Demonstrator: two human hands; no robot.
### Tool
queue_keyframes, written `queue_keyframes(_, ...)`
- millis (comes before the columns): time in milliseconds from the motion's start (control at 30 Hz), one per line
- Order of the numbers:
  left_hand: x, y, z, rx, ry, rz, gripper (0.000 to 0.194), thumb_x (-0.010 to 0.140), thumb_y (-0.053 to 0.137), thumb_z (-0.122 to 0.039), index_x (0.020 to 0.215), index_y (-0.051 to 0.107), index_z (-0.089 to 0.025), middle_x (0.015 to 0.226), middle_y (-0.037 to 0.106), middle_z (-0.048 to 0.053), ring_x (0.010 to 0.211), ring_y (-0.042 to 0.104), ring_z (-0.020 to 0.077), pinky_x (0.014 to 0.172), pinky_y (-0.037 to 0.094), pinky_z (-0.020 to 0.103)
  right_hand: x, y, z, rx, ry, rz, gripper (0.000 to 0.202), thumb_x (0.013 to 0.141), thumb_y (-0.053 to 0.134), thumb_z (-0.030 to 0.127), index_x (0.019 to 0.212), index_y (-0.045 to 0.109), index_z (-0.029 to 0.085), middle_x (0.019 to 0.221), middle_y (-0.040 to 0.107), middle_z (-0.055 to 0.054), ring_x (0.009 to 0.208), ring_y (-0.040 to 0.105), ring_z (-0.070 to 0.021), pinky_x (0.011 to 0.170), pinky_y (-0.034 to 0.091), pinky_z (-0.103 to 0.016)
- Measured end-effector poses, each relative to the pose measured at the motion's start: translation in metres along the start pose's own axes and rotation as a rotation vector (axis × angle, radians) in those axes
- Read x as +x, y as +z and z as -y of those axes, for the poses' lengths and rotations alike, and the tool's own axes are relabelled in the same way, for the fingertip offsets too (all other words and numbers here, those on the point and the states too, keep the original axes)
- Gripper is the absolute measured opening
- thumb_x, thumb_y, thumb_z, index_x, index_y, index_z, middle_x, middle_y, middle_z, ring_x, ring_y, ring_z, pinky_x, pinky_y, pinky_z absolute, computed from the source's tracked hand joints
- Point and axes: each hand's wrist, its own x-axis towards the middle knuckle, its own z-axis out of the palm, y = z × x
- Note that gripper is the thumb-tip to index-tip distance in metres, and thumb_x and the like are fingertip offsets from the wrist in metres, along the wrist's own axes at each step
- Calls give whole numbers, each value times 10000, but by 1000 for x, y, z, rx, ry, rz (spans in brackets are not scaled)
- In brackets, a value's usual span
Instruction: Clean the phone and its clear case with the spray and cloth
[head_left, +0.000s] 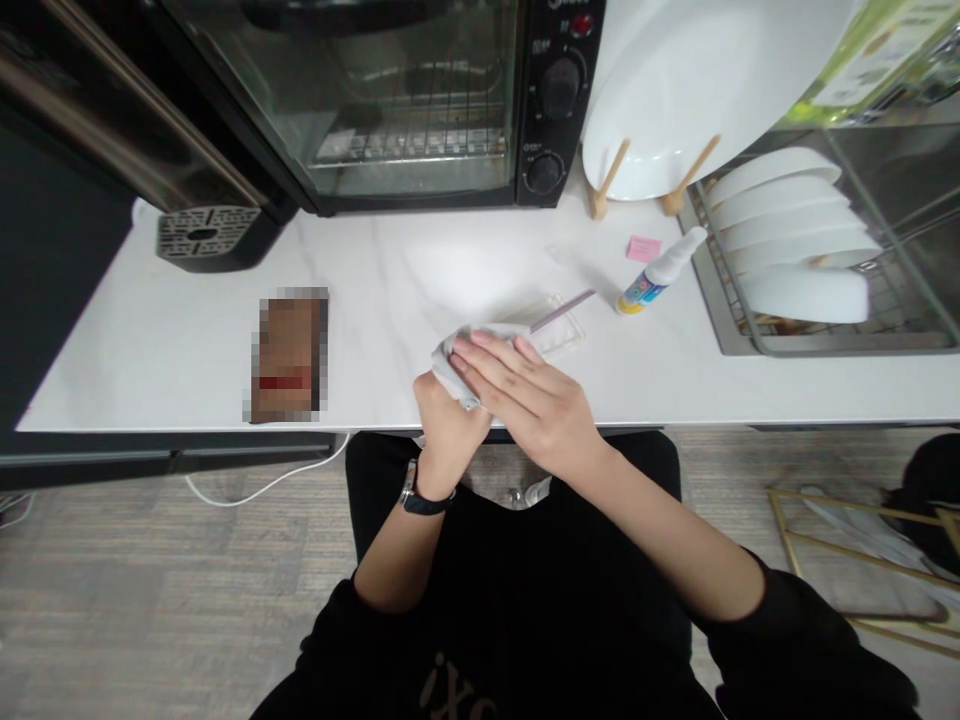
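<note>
My left hand [451,425] is closed at the counter's front edge, with a crumpled white wiping cloth [448,376] in it. Over the top lies my right hand [538,405], its fingers together and pressing the cloth against the left one. Whatever the cloth may wrap is hidden. A thin purplish strip [564,310] sticks out beyond my right fingertips, above a small clear plastic tray [566,338]. To the right of it a small white spray bottle [651,280] with a colourful label stands on the counter.
A toaster oven [544,110] stands at the back, beside a black machine with a drip grille [206,235]. A blurred brown flat object [285,350] lies at left. On the right are a pink note [643,248], a large white plate [675,110] and a rack of white bowls [802,295].
</note>
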Motion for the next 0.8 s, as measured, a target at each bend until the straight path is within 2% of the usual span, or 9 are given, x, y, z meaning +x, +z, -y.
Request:
queue_keyframes(67, 0, -1, -1, -8, -7, 14, 212, 886, 630, -160, 693, 567, -220, 611, 643, -32, 536, 564, 116, 538, 414, 265, -1, 0, -3, -16, -8, -5, 767, 1098, 523, 78, 1762, 160, 203, 1650, 584, -84, 1615, 453, -192, 1354, 444, -438)
queue_keyframes(133, 2, -2, -5, -34, -43, 49, 257, 900, 644, -146, 661, 581, -215, 579, 629, -46, 524, 557, 105, 548, 432, 252, -3, -4, -14, -27, 27, -23, 787, 1097, 512, 66, 1766, 153, 275, 1655, 582, -58, 1584, 504, -193, 1336, 472, -454)
queue_keyframes(233, 5, -4, -11, -109, -107, 104, 109, 976, 701, -214, 916, 791, -230, 810, 811, -23, 718, 732, 126, 699, 570, 239, -8, -14, -41, -62, 107, -74, 720, 1108, 499, 94, 1746, 275, 340, 1616, 634, -47, 1527, 583, -224, 1305, 504, -503)
queue_keyframes(300, 6, -5, -14, -139, -120, 121, 148, 1001, 740, -303, 1108, 830, -254, 999, 864, 1, 866, 798, 147, 800, 627, 255, -11, -22, -57, -108, 174, -88, 598, 1122, 485, 140, 1692, 426, 312, 1585, 668, -72, 1512, 602, -256, 1292, 505, -543)
queue_keyframes(400, 7, -6, -16, -137, -122, 123, 163, 1009, 747, -333, 1120, 840, -258, 1018, 870, 6, 888, 814, 154, 824, 649, 264, -13, -29, -69, -159, 246, -72, 499, 1135, 459, 184, 1623, 531, 258, 1564, 687, -107, 1520, 596, -287, 1287, 492, -588)
queue_keyframes(533, 7, -5, -15, -156, -136, 121, 156, 1004, 746, -303, 1127, 829, -256, 1062, 867, 6, 930, 810, 151, 857, 636, 260, -8, -22, -52, -119, 199, -72, 526, 1121, 470, 157, 1641, 501, 227, 1573, 675, -132, 1552, 560, -286, 1299, 480, -588)
queue_keyframes(600, 6, -4, -14, -152, -141, 111, 89, 987, 725, -239, 1017, 809, -241, 939, 846, -14, 819, 773, 130, 773, 601, 240, -3, -15, -35, -74, 168, -55, 566, 1115, 476, 143, 1672, 455, 235, 1597, 655, -123, 1573, 533, -272, 1321, 458, -577)
queue_keyframes(700, 5, -5, -11, -91, -122, 76, 252, 901, 646, -133, 672, 580, -213, 583, 618, -60, 533, 540, 91, 534, 420, 234, 3, -5, -11, -16, 133, -1, 613, 1108, 465, 118, 1706, 397, 233, 1625, 629, -103, 1593, 506, -241, 1356, 422, -529)
queue_keyframes(800, 6, -5, -8, -63, -90, 54, 323, 836, 596, -104, 611, 394, -216, 504, 463, -68, 478, 399, 82, 478, 295, 257, 4, 1, -1, -8, 108, 20, 602, 1103, 470, 112, 1696, 412, 199, 1619, 634, -102, 1589, 513, -224, 1364, 416, -484)
